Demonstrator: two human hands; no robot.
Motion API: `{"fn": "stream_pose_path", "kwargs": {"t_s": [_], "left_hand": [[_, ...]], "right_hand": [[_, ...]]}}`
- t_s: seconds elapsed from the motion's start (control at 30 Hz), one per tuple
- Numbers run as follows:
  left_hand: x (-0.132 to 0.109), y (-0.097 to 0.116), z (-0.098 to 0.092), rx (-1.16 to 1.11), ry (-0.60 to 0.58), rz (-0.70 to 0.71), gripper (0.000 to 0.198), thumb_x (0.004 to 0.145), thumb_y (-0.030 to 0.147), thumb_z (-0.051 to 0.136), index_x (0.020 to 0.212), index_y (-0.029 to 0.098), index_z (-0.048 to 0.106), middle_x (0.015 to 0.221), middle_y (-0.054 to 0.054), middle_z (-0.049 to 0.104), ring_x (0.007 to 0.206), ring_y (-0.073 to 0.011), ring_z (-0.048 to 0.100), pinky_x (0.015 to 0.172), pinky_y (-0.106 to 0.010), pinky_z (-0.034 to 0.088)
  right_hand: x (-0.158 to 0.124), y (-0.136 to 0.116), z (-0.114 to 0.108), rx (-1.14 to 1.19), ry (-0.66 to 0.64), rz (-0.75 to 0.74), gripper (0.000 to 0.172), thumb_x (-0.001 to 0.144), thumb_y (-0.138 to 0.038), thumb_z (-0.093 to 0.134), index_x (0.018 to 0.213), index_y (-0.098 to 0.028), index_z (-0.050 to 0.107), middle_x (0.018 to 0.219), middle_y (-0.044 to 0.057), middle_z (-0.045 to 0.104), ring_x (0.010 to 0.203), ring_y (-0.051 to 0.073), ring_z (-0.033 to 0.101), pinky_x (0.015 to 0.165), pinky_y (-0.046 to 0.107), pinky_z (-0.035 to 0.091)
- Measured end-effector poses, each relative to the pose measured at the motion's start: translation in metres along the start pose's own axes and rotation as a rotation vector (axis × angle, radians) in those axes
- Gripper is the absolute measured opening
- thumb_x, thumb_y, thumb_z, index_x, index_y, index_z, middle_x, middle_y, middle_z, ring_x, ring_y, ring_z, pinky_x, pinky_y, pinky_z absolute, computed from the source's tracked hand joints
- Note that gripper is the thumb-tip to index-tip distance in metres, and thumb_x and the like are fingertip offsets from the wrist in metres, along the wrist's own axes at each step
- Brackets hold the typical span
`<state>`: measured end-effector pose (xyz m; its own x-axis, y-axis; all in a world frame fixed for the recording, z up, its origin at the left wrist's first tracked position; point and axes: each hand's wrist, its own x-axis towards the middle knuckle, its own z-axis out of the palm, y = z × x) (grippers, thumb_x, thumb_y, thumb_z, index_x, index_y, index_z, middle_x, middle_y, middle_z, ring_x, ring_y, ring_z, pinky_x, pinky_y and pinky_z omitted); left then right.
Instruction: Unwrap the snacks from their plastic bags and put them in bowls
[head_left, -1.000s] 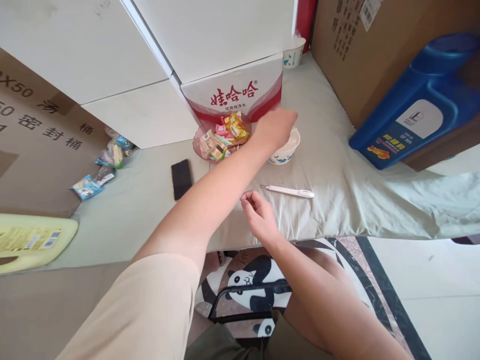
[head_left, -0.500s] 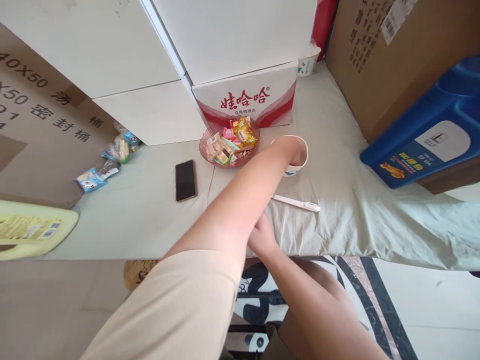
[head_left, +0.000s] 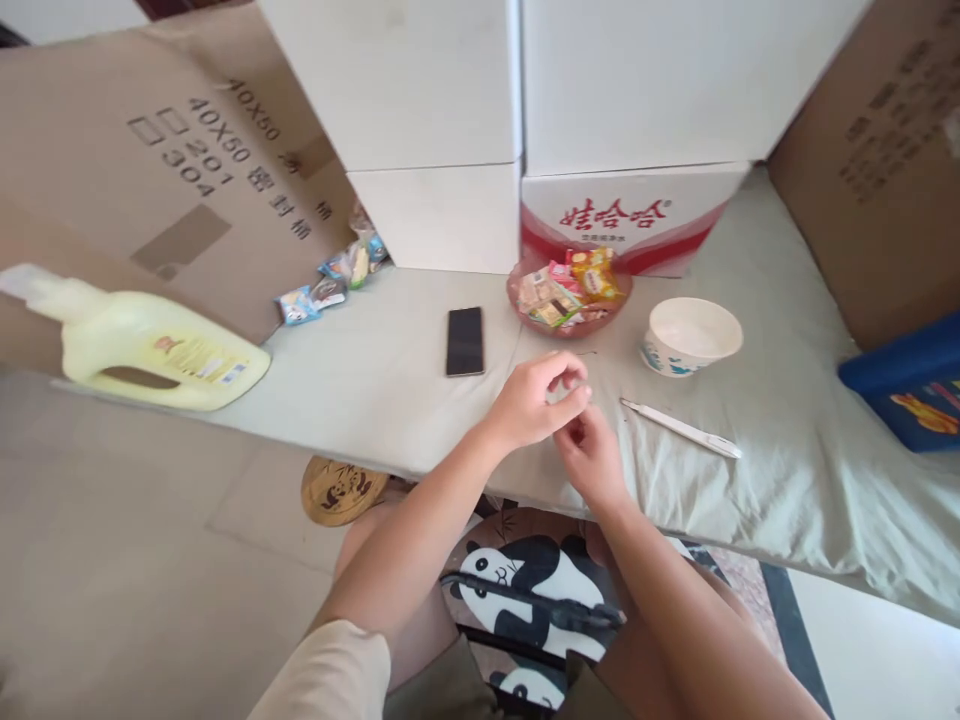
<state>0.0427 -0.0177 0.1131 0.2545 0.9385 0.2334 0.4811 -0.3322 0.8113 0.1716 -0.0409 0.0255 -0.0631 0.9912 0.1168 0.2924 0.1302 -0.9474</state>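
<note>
Over the cloth near its front edge, my left hand (head_left: 536,400) is closed, thumb and fingers curled toward each other. Just beside it, touching or nearly so, is my right hand (head_left: 594,458), also with fingers curled in. Whatever lies between the fingers is too small or hidden to make out. To the right of my hands lies a slim white tool (head_left: 681,428) with a thin pointed tip. Behind that tool stands a white paper bowl (head_left: 694,335) with blue-green print. A pinkish clear dish (head_left: 525,315) of wrapped snacks (head_left: 574,285) sits beyond my hands.
A dark phone (head_left: 466,342) lies left of the dish. Small snack packets (head_left: 330,285) rest against a brown carton (head_left: 150,190). A yellow jug (head_left: 172,355) lies at the left edge; a blue bottle (head_left: 907,385) is at the right. A white-and-red box (head_left: 615,225) stands behind.
My left hand has come out of the paper bowl and back to my right hand. The view has turned left, so things appear further right.
</note>
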Motion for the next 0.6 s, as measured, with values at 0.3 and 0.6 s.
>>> {"fn": "stream_pose_path", "kwargs": {"t_s": [0.3,0.6], "left_hand": [[-0.066,-0.081,-0.044,0.223,-0.097,-0.512,0.012,0.085,0.024,0.050,0.075,0.023,0.057,0.074,-0.004,0.064,0.077,-0.0202,0.062,0.069,-0.033,0.045],[-0.063,-0.092,-0.066,0.086,-0.422,-0.497,0.042,0.089,0.034,0.048,0.117,0.018,0.073,0.116,-0.021,0.073,0.115,-0.0324,0.070,0.089,-0.040,0.057]], "right_hand": [[-0.032,0.020,0.014,-0.280,0.018,-0.217,0.008,0.084,-0.032,0.058,0.089,-0.027,0.062,0.100,0.011,0.069,0.101,0.031,0.067,0.089,0.055,0.054],[0.119,-0.105,0.201,-0.330,-0.405,-0.619,0.032,0.085,-0.032,0.060,0.116,-0.026,0.061,0.116,0.011,0.063,0.109,0.029,0.065,0.091,0.052,0.058]]}}
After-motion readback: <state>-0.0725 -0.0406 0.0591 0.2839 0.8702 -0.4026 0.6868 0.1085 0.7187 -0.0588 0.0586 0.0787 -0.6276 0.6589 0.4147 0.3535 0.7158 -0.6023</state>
